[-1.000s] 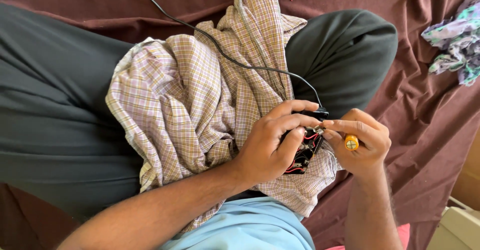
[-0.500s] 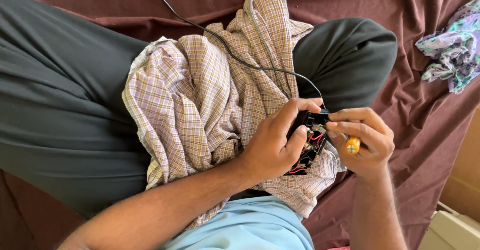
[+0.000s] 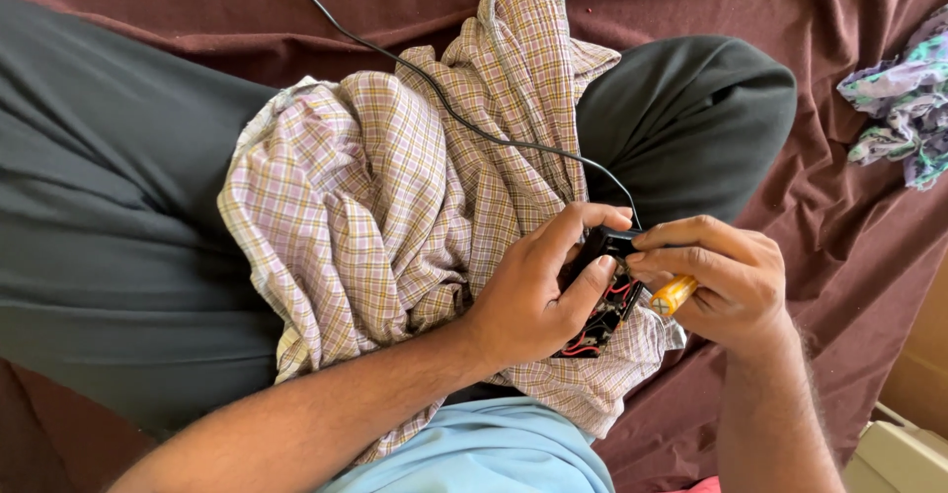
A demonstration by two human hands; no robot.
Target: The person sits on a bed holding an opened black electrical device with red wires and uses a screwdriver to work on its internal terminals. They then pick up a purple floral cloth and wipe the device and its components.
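Since the earlier frames the view has slid a little, so the checked cloth and both hands sit slightly further toward 3 o'clock, while the grip itself looks unchanged

Head view: the left hand is clamped around a small black electronic device, thumb on the near side and fingers curled over its top edge at 12 o'clock. Red wires show inside its open face. The right hand is closed on a screwdriver with a yellow handle; its fingertips pinch toward the device, just touching it at 3 o'clock. The tool's tip is hidden between the fingers, so I cannot tell where it lands. A thin black cable runs from the device away to 11 o'clock, over the cloth and off the top edge.

The device lies in the lap, on the cloth, at about 4 o'clock from the frame centre, above the dark trousers. Its long axis runs from 1 o'clock to 7 o'clock, open face turned up toward the camera.

By its look it is light and rigid, a hard plastic shell, but the bare wires and whatever they join seem fragile. The outer edges of the shell are the safe place to hold, clear of the wiring and the cable root. A maroon sheet covers the bed, with a patterned fabric bundle at 2 o'clock
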